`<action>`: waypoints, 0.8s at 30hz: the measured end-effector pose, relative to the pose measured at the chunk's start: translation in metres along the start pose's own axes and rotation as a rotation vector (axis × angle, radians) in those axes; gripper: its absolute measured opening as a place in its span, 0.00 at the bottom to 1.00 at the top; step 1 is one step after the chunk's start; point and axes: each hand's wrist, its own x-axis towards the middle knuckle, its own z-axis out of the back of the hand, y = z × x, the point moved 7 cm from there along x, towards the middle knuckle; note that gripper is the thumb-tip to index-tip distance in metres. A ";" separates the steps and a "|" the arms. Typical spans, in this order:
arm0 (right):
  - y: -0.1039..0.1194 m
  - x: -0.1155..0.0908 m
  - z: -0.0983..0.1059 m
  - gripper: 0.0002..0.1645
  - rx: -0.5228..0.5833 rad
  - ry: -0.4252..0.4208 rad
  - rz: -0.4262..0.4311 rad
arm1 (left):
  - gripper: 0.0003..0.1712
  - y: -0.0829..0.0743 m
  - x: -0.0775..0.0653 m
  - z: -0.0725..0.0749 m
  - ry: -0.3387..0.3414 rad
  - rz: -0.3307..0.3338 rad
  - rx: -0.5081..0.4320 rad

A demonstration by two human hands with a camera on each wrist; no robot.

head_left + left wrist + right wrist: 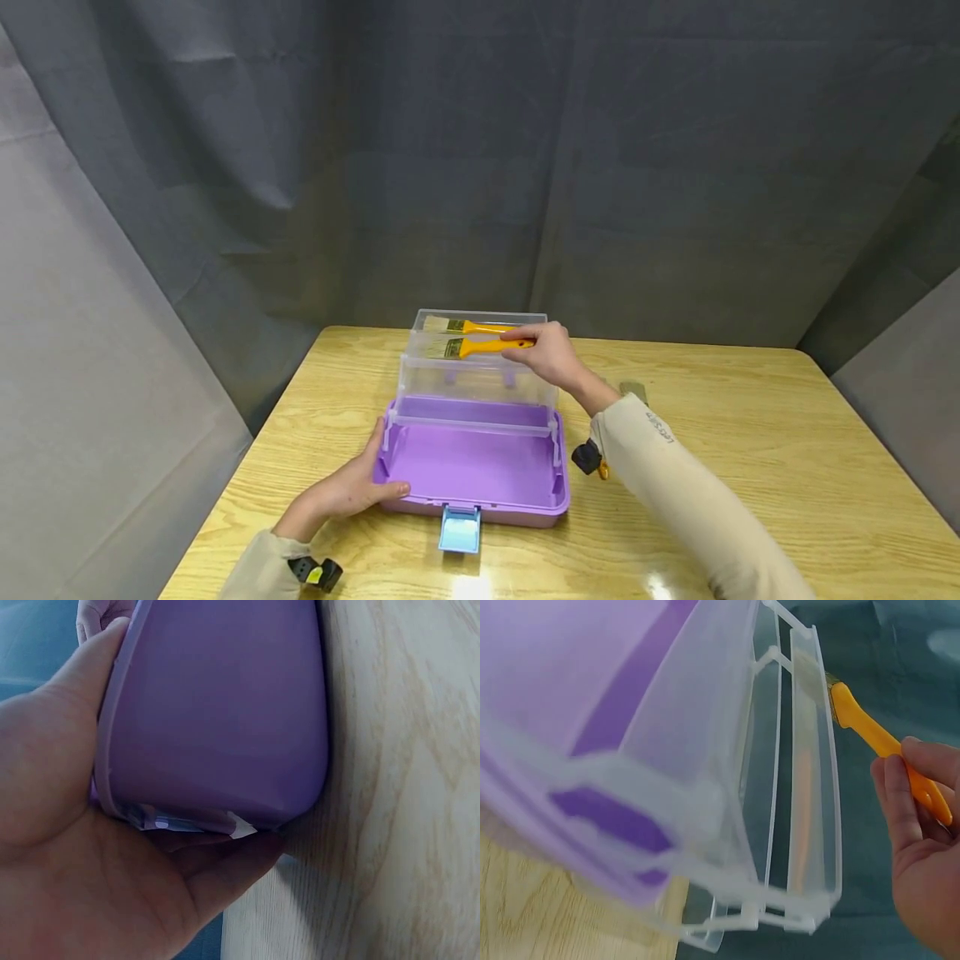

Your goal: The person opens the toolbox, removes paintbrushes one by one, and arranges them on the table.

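Observation:
My right hand (pixel 551 357) pinches the yellow-orange handle of a flat paintbrush (pixel 486 347) above the raised clear trays (pixel 480 379) of a purple storage box (pixel 472 467). The brush's pale bristles point left. Behind it, a second paintbrush (pixel 457 325) lies in the uppermost tray. My left hand (pixel 348 487) grips the box's left side. Its thumb lies over the rim and its fingers reach round the outer wall, as the left wrist view shows. In the right wrist view, the held paintbrush (pixel 866 731) is outside the tray wall, its bristles partly hidden behind it.
A blue latch (pixel 460 531) hangs down at the box's front. Right of the box, bristles of another brush (pixel 633 390) show on the wooden table (pixel 750 433), mostly hidden by my right sleeve. A dark curtain (pixel 600 167) hangs behind the table.

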 end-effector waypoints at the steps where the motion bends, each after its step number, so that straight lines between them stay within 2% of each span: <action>1: -0.001 -0.002 0.004 0.17 0.011 -0.006 -0.001 | 0.67 0.000 0.000 0.000 -0.001 -0.003 -0.001; 11: -0.017 -0.030 0.049 0.20 0.151 -0.037 -0.045 | 0.67 -0.001 -0.003 0.001 -0.003 -0.006 0.002; 14: -0.025 -0.038 0.065 0.21 0.183 -0.055 -0.062 | 0.67 -0.002 -0.004 0.001 -0.007 -0.005 0.010; 20: -0.044 -0.059 0.097 0.23 0.238 -0.086 -0.044 | 0.67 -0.004 -0.005 -0.001 -0.003 0.000 0.004; 24: -0.062 -0.075 0.116 0.24 0.310 -0.090 -0.050 | 0.67 -0.004 -0.006 0.000 -0.004 0.005 0.000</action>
